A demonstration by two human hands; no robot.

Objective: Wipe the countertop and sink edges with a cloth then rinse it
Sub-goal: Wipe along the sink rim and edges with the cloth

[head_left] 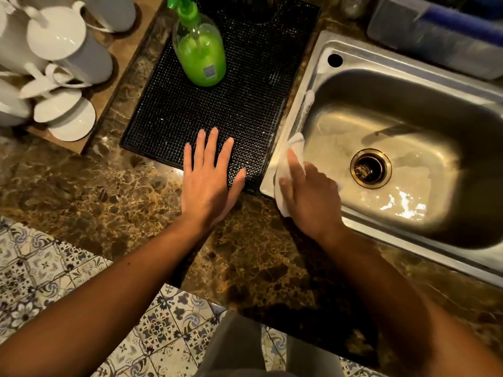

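**Wiping sink's left rim, right hand on cloth**

My right hand (310, 197) is pressing a white cloth (288, 164) onto the left rim of the stainless sink (296, 115). Fingers are stretched nearly flat on top of the cloth, not gripping it; index finger points up along the rim. Cloth bunches ahead of my fingertips and sticks out below my palm at the sink's near-left corner, part of it draped over the rim toward the basin. Streaks of foam on the rim further ahead of those fingers.

My left hand (209, 180) is flat and open, fingers spread, holding nothing. Fingers lie on the near edge of the black rubber mat (231, 104); heel of the palm is on the brown marble countertop (109, 191). Thumb is just beside the cloth, can't tell if touching.

Green pump soap bottle (200, 55) stands on the mat well ahead of my left fingertips. White mugs (68, 58) on a wooden tray (119, 50) sit far left of them. Drain (370, 168) is right of my right hand, basin wet. A clear plastic container (435, 36) sits behind the sink.
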